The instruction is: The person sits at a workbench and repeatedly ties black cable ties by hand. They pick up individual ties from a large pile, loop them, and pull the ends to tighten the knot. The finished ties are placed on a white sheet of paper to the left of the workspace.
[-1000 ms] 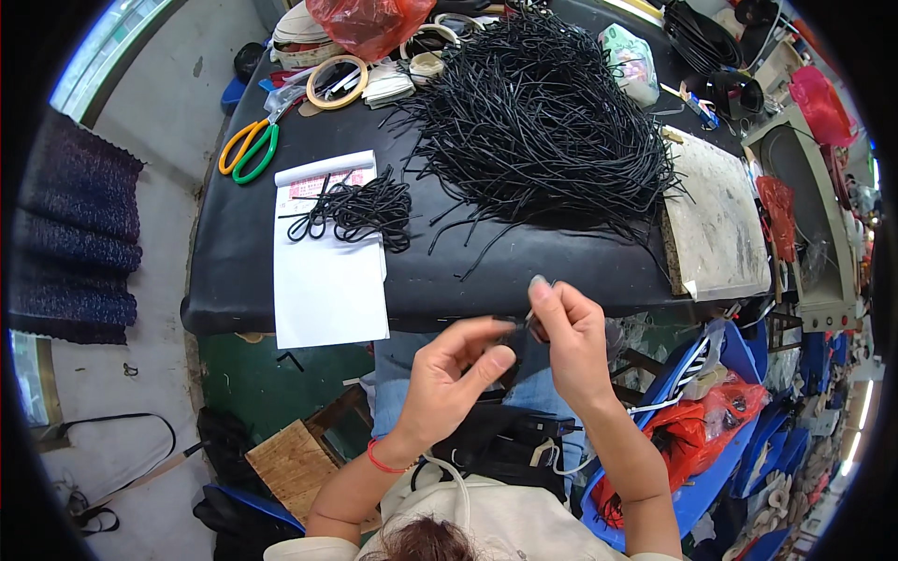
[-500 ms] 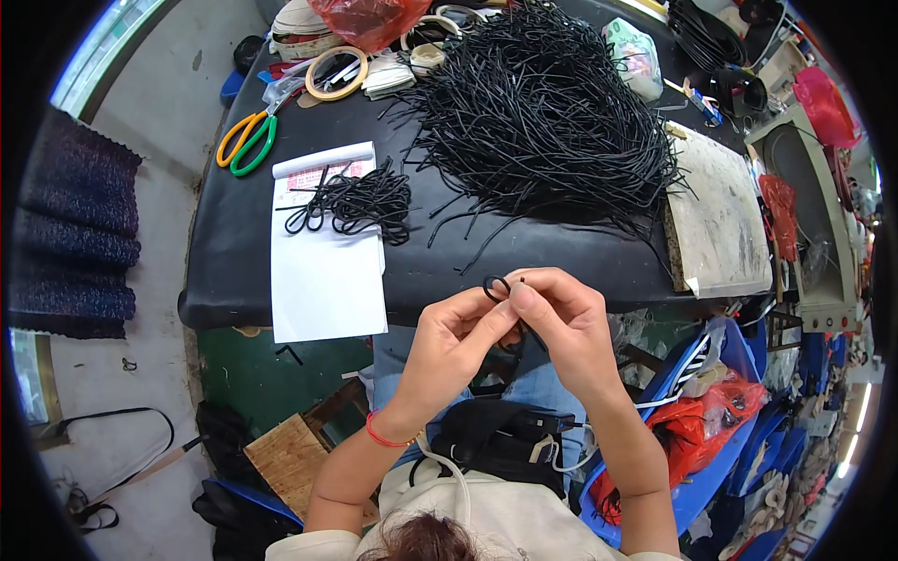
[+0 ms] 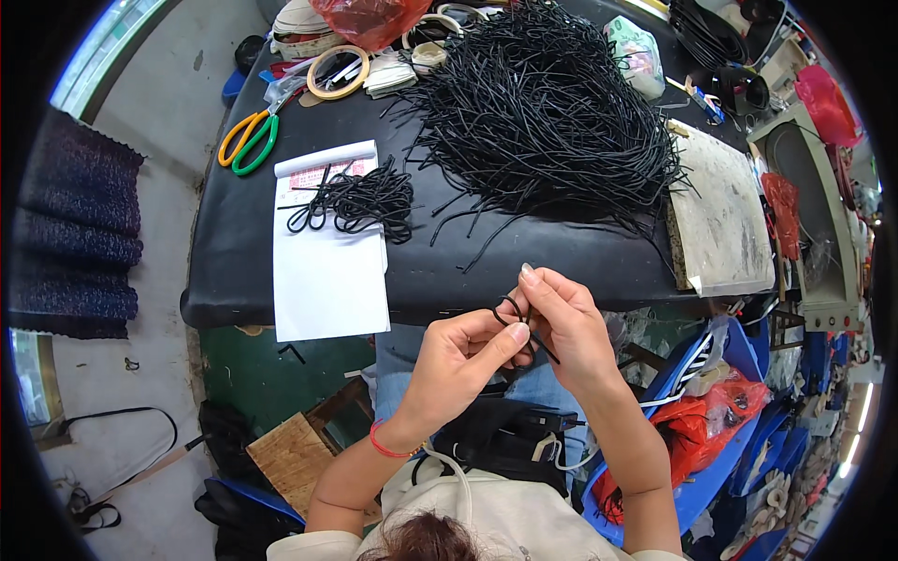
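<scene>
A thin black cord (image 3: 511, 301) is bent into a small loop between my hands, just off the front edge of the table. My left hand (image 3: 460, 359) pinches it between thumb and fingers below the loop. With thumb and fingertips together, my right hand (image 3: 565, 327) grips the cord on the other side; one end of it slants down past the right palm. Beyond my hands lies a big heap of loose black cords (image 3: 552, 122). A smaller bunch of looped black cords (image 3: 360, 201) rests on a white paper pad (image 3: 329, 290).
Scissors with orange and green handles (image 3: 251, 140) and a tape roll (image 3: 339, 73) lie at the table's far left. A worn pale board (image 3: 720, 220) sits at the right. Below it, a blue bin (image 3: 739, 355) holds red plastic bags (image 3: 702, 435). A wooden stool (image 3: 297, 463) stands at lower left.
My right hand has turned, and its fingertips have come apart a little from the left thumb. The cord's loop now shows larger and sits slightly lower.
</scene>
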Action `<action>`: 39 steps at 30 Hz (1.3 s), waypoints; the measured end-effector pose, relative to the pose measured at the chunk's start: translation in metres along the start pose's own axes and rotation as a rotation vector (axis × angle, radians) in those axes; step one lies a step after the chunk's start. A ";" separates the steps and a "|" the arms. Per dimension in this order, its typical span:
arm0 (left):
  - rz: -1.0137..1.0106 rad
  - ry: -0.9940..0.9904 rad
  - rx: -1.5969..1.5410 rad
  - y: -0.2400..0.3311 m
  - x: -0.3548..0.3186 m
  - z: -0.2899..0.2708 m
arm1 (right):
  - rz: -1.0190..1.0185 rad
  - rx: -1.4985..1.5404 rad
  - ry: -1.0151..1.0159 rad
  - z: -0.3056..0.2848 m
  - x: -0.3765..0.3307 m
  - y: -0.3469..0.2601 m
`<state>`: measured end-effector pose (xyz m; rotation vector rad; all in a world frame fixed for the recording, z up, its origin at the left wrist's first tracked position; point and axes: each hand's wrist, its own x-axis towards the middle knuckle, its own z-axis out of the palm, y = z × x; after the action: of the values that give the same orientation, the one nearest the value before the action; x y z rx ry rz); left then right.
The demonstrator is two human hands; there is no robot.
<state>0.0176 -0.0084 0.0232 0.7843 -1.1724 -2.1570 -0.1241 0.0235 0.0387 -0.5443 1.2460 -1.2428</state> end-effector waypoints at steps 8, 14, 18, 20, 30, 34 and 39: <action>0.055 0.163 -0.399 -0.008 0.006 -0.004 | -0.209 -0.340 0.171 -0.013 -0.008 0.002; 0.013 0.147 -0.315 -0.010 0.006 0.003 | -0.264 -0.285 0.094 -0.008 -0.020 0.009; -0.059 0.044 -0.165 -0.008 0.008 -0.007 | -0.239 -0.252 0.099 -0.013 -0.020 0.005; -0.014 0.058 -0.114 -0.005 0.008 -0.006 | -0.229 -0.224 0.081 -0.011 -0.023 0.004; -0.075 0.105 0.044 0.002 0.006 -0.004 | -0.233 -0.317 -0.014 -0.020 -0.026 0.011; -0.093 0.038 0.152 0.002 0.006 -0.007 | -0.130 -0.171 -0.028 -0.019 -0.022 0.007; -0.026 0.000 0.161 0.006 0.005 -0.001 | -0.371 -0.380 0.208 -0.008 -0.015 0.012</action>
<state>0.0165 -0.0152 0.0268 0.8725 -1.3562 -2.1021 -0.1240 0.0429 0.0313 -0.9754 1.6231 -1.4008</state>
